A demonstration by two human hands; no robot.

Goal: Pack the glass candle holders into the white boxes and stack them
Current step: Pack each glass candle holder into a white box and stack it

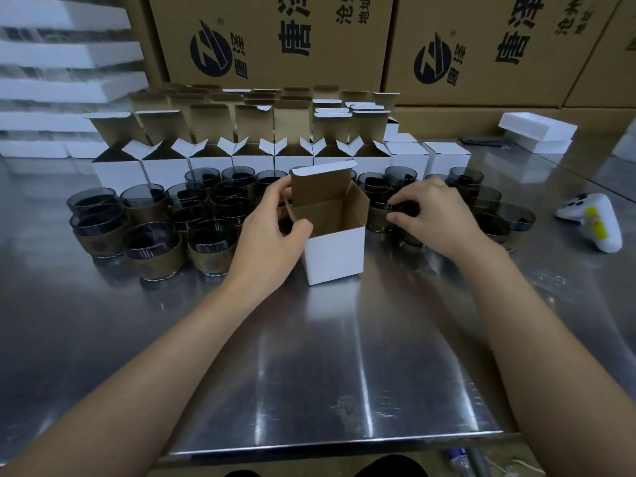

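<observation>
1. Head cam: L hand (272,232) is gripping the box (335,253) on its left side. The thumb is curling over the near-left rim and the fingers are wrapping round behind, by the side flap.
2. Box is standing upright approx mid-tabletop (309,356), top open, w/ the lid flap sticking up on its far side and the brown inside showing.
3. R hand (433,218) is pinching a holder (380,218) just right of the box, fingers curling over its rim, thumb pressing its near side. Holder is sitting upright on the tabletop, v. close to the box's right wall; can't tell if they're touching.
4. Other holders (155,249), dark glass w/ brown sleeves, are crowding in two bunches. The bigger one is sitting left of the box, the other behind and right of R hand.
5. Open boxes (165,166) are lining up behind the holders toward the far edge, flaps up. Shut boxes (445,156) are sitting at the row's right end.
6. White gadget (595,222) w/ a yellow patch is lying near the right edge. Foam trays (537,130) are sitting toward the far-right corner.
7. Cartons (275,39) w/ black print are standing behind the far edge.
</observation>
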